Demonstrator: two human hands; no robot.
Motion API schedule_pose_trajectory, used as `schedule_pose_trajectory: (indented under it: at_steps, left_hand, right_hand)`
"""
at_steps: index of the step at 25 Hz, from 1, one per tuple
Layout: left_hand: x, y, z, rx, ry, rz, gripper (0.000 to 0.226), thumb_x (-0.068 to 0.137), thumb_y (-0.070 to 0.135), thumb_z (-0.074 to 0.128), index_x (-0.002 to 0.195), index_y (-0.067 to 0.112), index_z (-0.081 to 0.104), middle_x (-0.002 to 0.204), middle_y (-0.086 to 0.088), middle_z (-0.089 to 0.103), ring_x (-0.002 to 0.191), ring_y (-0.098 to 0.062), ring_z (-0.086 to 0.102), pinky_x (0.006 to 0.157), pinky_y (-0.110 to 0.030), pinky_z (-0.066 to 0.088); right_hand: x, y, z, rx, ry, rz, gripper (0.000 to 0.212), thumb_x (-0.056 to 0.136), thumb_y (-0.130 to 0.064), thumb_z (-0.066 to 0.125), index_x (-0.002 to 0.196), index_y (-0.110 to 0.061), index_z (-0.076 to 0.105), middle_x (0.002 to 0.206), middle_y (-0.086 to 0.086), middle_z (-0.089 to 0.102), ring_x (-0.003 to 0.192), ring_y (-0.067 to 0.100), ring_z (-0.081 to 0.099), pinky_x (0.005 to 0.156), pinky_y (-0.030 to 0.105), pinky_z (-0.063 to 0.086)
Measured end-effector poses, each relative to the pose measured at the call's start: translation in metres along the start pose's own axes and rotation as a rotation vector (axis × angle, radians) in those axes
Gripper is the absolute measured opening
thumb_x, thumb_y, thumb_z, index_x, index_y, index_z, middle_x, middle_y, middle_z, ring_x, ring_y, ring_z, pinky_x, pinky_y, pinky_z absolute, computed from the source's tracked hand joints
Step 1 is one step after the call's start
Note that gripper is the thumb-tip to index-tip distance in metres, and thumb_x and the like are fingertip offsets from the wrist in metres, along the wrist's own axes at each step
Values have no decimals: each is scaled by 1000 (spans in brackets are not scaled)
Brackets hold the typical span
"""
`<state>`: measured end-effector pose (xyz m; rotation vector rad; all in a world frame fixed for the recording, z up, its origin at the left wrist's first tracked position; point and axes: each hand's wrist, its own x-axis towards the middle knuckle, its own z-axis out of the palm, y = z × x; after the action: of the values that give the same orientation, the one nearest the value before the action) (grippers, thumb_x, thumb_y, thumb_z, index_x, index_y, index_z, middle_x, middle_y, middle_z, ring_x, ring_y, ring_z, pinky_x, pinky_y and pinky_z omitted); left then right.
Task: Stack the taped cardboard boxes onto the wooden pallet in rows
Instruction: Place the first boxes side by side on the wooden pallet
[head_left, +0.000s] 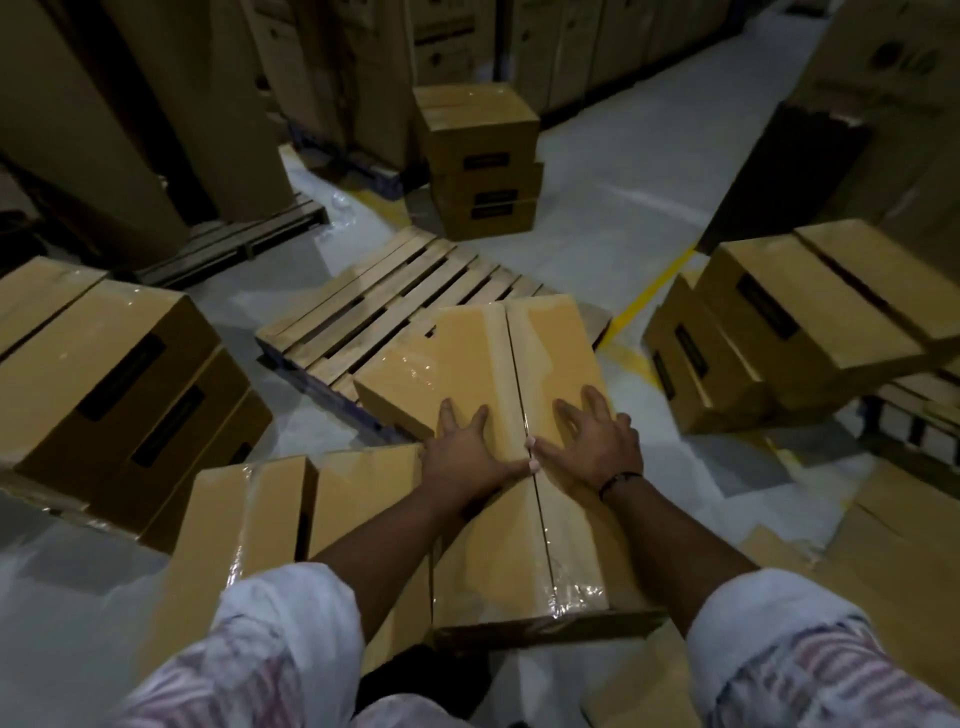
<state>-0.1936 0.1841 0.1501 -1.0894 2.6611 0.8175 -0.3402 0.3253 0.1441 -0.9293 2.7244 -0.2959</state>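
- Head view, far left: a stack of taped boxes (119, 364) sits on the floor, well apart from the pallet and not yet loaded.
- Near left, just beside my forearm, another taped box (249, 519) lies on the floor, also waiting.
- The wooden pallet (374, 306) shows mostly bare slats, so I judge the first row has barely begun.
- My left grip (467, 452) is wide, with fingers spread flat on top of the box in hand (483, 353), pressing and clasping nothing.
- That box has its far end on the pallet's near right corner. I cannot tell whether it is one long box or two laid end to end.
- Beyond the pallet stands a far stack (478, 140), three high.
- My right grip (592, 441) is wide and flat too, across the top seam, with the two thumb tips nearly meeting.
- On the right, more leaning boxes (805, 306) remain, so nearly everything is left to stack.
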Motion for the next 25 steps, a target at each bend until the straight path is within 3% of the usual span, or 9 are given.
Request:
schedule_pose_trajectory:
  at_steps: [8, 12, 15, 25]
  left_hand:
    - [87, 105, 23, 26, -18, 74, 127, 59, 97, 60, 162, 37, 18, 170, -11, -9, 143, -54, 30, 113, -63, 31]
    - [164, 131, 35, -4, -49, 28, 126, 60, 95, 62, 162, 36, 18, 170, -11, -9, 144, -54, 29, 115, -61, 30]
    - [234, 155, 39, -28, -71, 11, 126, 60, 94, 64, 162, 35, 18, 170, -11, -9, 144, -54, 29, 114, -61, 30]
    - [427, 197, 4, -93, 2, -160, 131, 53, 101, 57, 160, 35, 20, 170, -12, -4, 146, -47, 32, 115, -64, 30]
  right_hand:
    - [81, 104, -32, 0, 52, 59, 88, 72, -89, 51, 144, -39, 47, 164, 2, 21, 134, 44, 38, 106, 51, 38]
    - [168, 135, -23, -44, 18, 38, 93, 64, -98, 35, 138, -42, 45, 162, 2, 22, 137, 42, 38, 105, 54, 39]
    - [242, 158, -25, -48, -42, 40, 92, 64, -96, 39, 139, -42, 43, 162, 0, 18, 136, 44, 37, 106, 55, 39]
    - [467, 157, -66, -108, -121, -99, 93, 67, -92, 49, 146, -43, 43, 165, -4, 16, 138, 42, 35, 109, 50, 35]
